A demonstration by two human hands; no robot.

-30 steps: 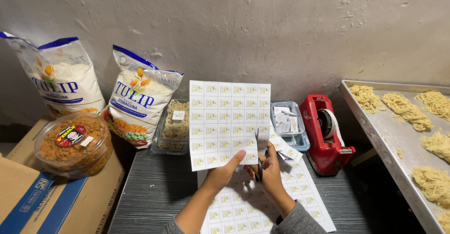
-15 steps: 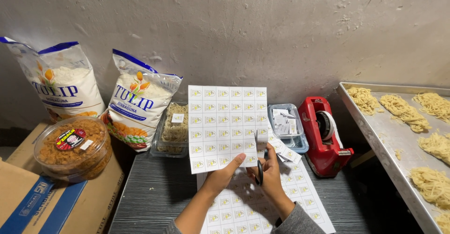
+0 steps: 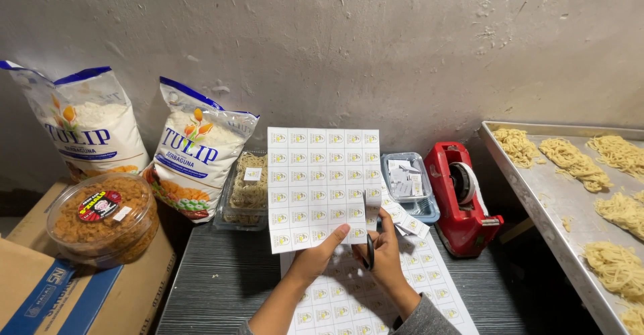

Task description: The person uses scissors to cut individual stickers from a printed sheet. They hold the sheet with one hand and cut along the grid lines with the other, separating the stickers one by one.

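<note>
My left hand (image 3: 315, 258) holds up a white sheet of small printed labels (image 3: 318, 184) by its lower edge. My right hand (image 3: 388, 254) grips dark scissors (image 3: 369, 249) whose blades cut upward into the sheet's lower right corner, where a narrow strip is coming away. More label sheets (image 3: 409, 288) lie flat on the dark table (image 3: 215, 288) under both hands. A few cut labels (image 3: 410, 224) lie loose just right of the scissors.
A clear tray of cut labels (image 3: 410, 184) and a red tape dispenser (image 3: 461, 197) stand at right. A metal tray (image 3: 543, 201) holds several noodle nests. Two flour bags (image 3: 194, 150), a noodle pack (image 3: 248, 184), a snack tub (image 3: 100, 217) and cardboard boxes (image 3: 60, 288) stand at left.
The scissors have worked a little further up the sheet's right side. The sheet and both hands stay in nearly the same place.
</note>
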